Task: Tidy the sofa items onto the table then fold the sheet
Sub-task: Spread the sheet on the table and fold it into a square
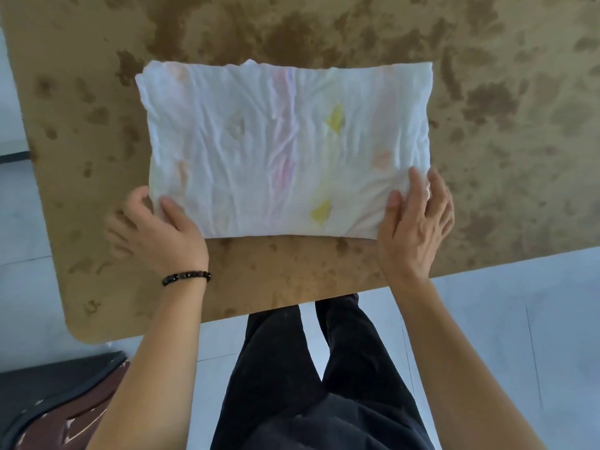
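Mottled brown table (292,271) carries the folded sheet (285,147) near its front edge, long axis parallel to this edge, the left hand (162,235) pinching one near corner and the right hand (412,228) lying flat, fingers straight, on the other; probably both corners should be lifted evenly together.

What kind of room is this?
Probably a living room at home: a folded sheet on a mottled brown table, pale floor tiles, and a dark seat edge, maybe a sofa.
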{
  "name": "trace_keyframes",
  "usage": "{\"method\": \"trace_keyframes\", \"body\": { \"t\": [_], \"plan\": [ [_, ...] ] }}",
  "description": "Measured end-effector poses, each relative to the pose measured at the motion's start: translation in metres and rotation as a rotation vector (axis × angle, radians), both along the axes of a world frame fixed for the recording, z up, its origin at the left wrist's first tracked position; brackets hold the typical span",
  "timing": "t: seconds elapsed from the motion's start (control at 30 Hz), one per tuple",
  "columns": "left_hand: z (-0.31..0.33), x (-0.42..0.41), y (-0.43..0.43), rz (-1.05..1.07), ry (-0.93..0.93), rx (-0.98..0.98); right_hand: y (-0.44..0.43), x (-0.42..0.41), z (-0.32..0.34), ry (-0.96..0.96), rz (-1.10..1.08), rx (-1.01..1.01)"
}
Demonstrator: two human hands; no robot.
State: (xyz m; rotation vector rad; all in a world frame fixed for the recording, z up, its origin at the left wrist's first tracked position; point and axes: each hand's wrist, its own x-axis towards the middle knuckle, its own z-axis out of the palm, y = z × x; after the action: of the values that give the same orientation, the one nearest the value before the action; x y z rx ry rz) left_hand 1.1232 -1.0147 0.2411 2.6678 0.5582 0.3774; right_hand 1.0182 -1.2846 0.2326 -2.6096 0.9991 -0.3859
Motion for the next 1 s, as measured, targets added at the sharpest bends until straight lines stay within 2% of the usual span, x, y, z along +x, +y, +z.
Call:
{"method": "trace_keyframes", "body": {
  "t": [0.07, 0.13, 0.2, 0.27, 0.33, 0.4, 0.47, 0.53, 0.6, 0.63, 0.7, 0.77, 0.8, 1.0],
  "plan": [
    [0.005, 0.006, -0.031, -0.203, -0.186, -0.029, -0.003, -0.008, 0.004, -0.052, -0.113, 0.027],
    [0.005, 0.015, -0.073, -0.484, -0.245, 0.001, -0.003, -0.013, 0.003, 0.006, -0.153, 0.055],
    [0.001, 0.025, -0.114, -0.741, -0.069, 0.121, -0.005, -0.017, -0.001, 0.08, -0.132, 0.074],
    [-0.011, 0.036, -0.14, -0.848, 0.178, 0.205, -0.018, -0.02, -0.004, 0.08, -0.128, 0.048],
    [-0.023, 0.045, -0.15, -0.839, 0.31, 0.248, -0.033, -0.02, -0.003, 0.097, -0.207, 0.058],
    [-0.029, 0.049, -0.152, -0.819, 0.342, 0.278, -0.035, -0.014, -0.002, 0.154, -0.288, 0.115],
    [-0.029, 0.049, -0.152, -0.841, 0.349, 0.272, -0.024, 0.0, 0.006, 0.085, -0.337, 0.192],
    [-0.027, 0.05, -0.148, -0.877, 0.324, 0.223, -0.012, 0.026, 0.022, -0.11, -0.267, 0.184],
    [-0.024, 0.055, -0.143, -0.891, 0.23, 0.203, -0.01, 0.063, 0.032, -0.238, -0.057, 0.107],
    [-0.023, 0.059, -0.141, -0.873, 0.181, 0.231, -0.014, 0.083, 0.032, -0.214, 0.08, 0.076],
    [-0.023, 0.068, -0.135, -0.79, 0.183, 0.301, -0.031, 0.114, 0.021, 0.023, 0.329, 0.002],
    [-0.028, 0.075, -0.13, -0.737, 0.277, 0.33, -0.06, 0.13, 0.002, 0.295, 0.412, -0.009],
    [-0.031, 0.077, -0.128, -0.743, 0.306, 0.337, -0.072, 0.133, -0.008, 0.361, 0.406, 0.019],
    [-0.033, 0.078, -0.131, -0.758, 0.303, 0.359, -0.085, 0.132, -0.016, 0.255, 0.391, 0.156]
  ]
}}
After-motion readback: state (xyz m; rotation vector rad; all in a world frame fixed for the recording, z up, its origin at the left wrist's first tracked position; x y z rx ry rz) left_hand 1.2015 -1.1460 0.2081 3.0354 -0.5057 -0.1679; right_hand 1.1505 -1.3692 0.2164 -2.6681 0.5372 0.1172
